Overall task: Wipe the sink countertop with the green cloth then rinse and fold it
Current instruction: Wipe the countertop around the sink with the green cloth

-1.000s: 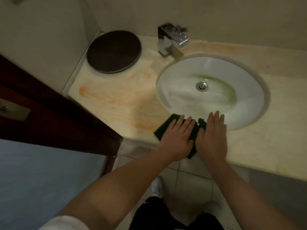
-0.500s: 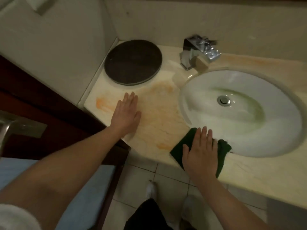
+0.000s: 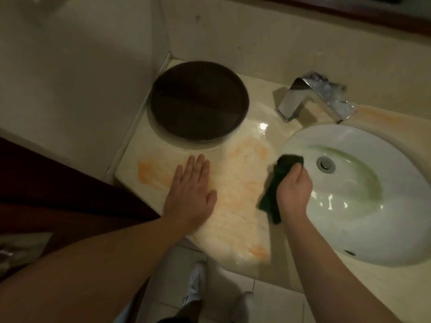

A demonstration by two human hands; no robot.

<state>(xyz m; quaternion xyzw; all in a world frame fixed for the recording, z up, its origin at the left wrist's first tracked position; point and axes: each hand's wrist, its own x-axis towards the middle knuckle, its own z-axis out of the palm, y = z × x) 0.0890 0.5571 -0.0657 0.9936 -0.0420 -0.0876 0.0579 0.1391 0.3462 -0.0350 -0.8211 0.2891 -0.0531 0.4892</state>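
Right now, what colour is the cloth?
Dark green; the cloth shows best in the head view.

Open countertop (image 3: 235,187) strip before the dark round tray (image 3: 198,101) — faucet (image 3: 310,99) behind, wall (image 3: 81,78) leftward.

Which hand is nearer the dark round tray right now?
Left. The left hand lies flat on the countertop just in front of the dark round tray; the right hand grips the green cloth farther off, at the left rim of the sink.
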